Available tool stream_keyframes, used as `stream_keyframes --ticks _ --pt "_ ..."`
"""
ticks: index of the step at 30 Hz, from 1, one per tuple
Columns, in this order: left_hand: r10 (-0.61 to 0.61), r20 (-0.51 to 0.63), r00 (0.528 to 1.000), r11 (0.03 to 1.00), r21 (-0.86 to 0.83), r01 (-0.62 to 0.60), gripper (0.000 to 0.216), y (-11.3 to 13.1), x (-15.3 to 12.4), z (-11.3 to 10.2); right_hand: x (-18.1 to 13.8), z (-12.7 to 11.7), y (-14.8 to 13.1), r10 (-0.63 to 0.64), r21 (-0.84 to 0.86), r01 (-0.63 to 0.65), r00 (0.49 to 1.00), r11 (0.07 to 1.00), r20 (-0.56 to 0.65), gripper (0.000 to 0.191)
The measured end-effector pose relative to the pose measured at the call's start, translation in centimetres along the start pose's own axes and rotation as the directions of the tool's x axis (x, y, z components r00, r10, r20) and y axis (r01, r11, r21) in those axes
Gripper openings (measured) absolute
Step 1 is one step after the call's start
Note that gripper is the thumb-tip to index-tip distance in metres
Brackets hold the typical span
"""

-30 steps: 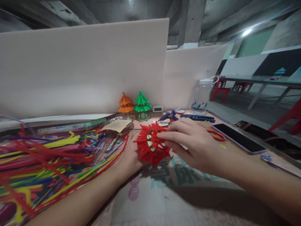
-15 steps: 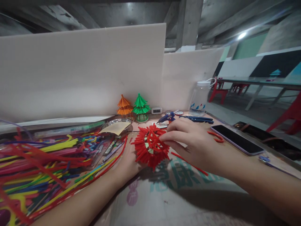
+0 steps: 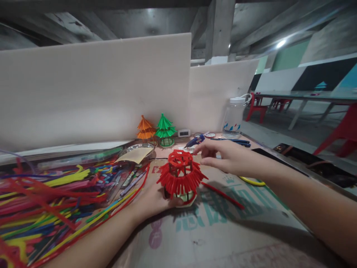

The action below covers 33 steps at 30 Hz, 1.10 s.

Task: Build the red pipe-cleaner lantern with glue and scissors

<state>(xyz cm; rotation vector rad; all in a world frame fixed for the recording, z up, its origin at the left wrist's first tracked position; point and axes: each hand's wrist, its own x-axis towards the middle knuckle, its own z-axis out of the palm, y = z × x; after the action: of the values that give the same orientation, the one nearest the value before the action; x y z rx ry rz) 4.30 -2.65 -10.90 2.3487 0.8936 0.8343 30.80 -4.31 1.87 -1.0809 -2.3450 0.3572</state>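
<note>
My left hand (image 3: 156, 197) is closed around the base of a red pipe-cleaner pavilion (image 3: 181, 178), which stands upright on the cardboard. Its single skirt of red strips hangs below an open red ring on top, with thin posts and a pale floor showing. My right hand (image 3: 217, 154) is just right of the pavilion's top, apart from it, fingers loosely bent and spread with nothing seen between them. Beyond its fingertips lies a blue glue gun (image 3: 195, 140). A loose red pipe cleaner (image 3: 223, 195) rests on the cardboard below my right hand.
Many coloured pipe cleaners (image 3: 55, 197) cover the left side. Behind stand an orange pavilion (image 3: 145, 128), a green pavilion (image 3: 165, 130), a metal dish (image 3: 147, 152) and a small digital clock (image 3: 184, 133). A water bottle (image 3: 232, 119) and a partly hidden phone (image 3: 262, 152) are at right.
The red pavilion has been tipped from facing me top-first to upright. My right hand has let go of its top and drawn away from it. A yellow loop now shows under my right forearm.
</note>
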Motion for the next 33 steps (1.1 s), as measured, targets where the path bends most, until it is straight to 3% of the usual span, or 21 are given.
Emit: stream_keyframes --ticks 4,6,8,9,11,13,15,19,25,33 --pt "0.043 0.143 0.989 0.998 0.047 -0.05 0.072 -0.2 0.3 -3.1 0.9 0.6 1.8 0.056 0.1 -0.068 0.992 0.993 0.115 0.019" --pt "-0.027 0.183 0.983 0.993 0.122 0.005 0.071 -0.2 0.3 -5.7 1.3 1.1 2.2 0.081 0.19 -0.106 0.988 0.976 0.132 0.019" --pt "-0.179 0.08 0.981 0.953 0.262 0.152 0.048 0.4 0.3 -8.3 1.7 1.7 2.4 0.111 0.28 -0.151 0.982 0.948 0.154 0.021" --pt "-0.236 -0.062 0.97 0.921 0.303 0.244 0.041 1.1 0.4 -9.3 1.8 2.0 2.6 0.117 0.316 -0.167 0.979 0.934 0.17 0.021" --pt "-0.202 -0.265 0.943 0.91 0.306 0.281 0.041 3.1 0.9 -10.5 1.8 2.6 2.9 0.101 0.376 -0.173 0.974 0.91 0.205 0.021" --pt "-0.055 -0.31 0.949 0.916 0.362 0.171 0.034 5.7 1.9 -10.7 1.8 3.1 3.3 0.067 0.426 -0.163 0.97 0.89 0.233 0.022" --pt "0.079 -0.26 0.962 0.909 0.415 0.038 0.027 8.1 3.2 -10.3 1.8 3.5 3.6 0.046 0.47 -0.16 0.969 0.868 0.244 0.024" --pt "0.207 -0.182 0.961 0.866 0.491 -0.094 0.021 10.1 5.4 -9.0 1.9 4.3 3.7 0.062 0.535 -0.176 0.973 0.826 0.224 0.026" --pt "0.183 -0.085 0.979 0.889 0.441 -0.128 0.019 9.5 5.7 -8.4 1.8 4.9 3.1 0.016 0.539 -0.101 0.987 0.836 0.161 0.023" --pt "0.147 -0.041 0.988 0.902 0.416 -0.117 0.016 10.4 4.6 -8.8 0.8 3.4 0.5 -0.008 0.321 0.013 1.0 0.947 -0.017 0.019"
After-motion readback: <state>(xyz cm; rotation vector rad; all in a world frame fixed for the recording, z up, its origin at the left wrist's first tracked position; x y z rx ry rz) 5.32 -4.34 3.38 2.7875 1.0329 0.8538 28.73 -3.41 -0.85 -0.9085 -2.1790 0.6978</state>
